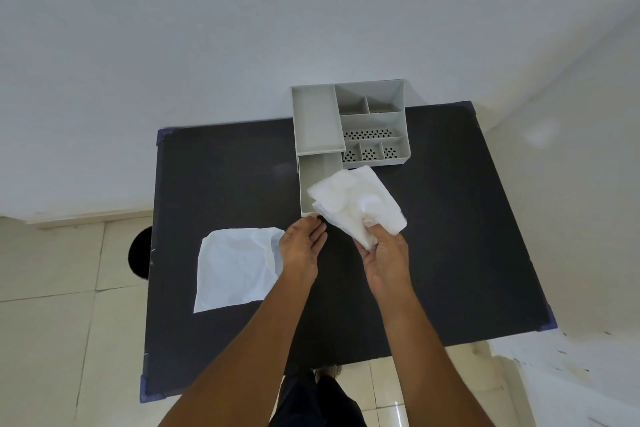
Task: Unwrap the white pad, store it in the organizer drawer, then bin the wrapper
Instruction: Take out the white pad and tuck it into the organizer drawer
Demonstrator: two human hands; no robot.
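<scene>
The white pad (pixel 356 203) is unwrapped and crumpled, held up over the front right corner of the pulled-out drawer (pixel 313 177) of the grey organizer (pixel 372 121). My right hand (pixel 386 253) grips the pad's near end. My left hand (pixel 303 243) is just left of it, fingers spread, fingertips near the drawer's front edge and the pad, holding nothing. The flat white wrapper (pixel 239 267) lies on the black table, left of my left hand.
The black table (pixel 450 236) stands against a white wall, with the organizer at its back edge. A dark round bin (pixel 140 253) sits on the tiled floor beyond the table's left edge.
</scene>
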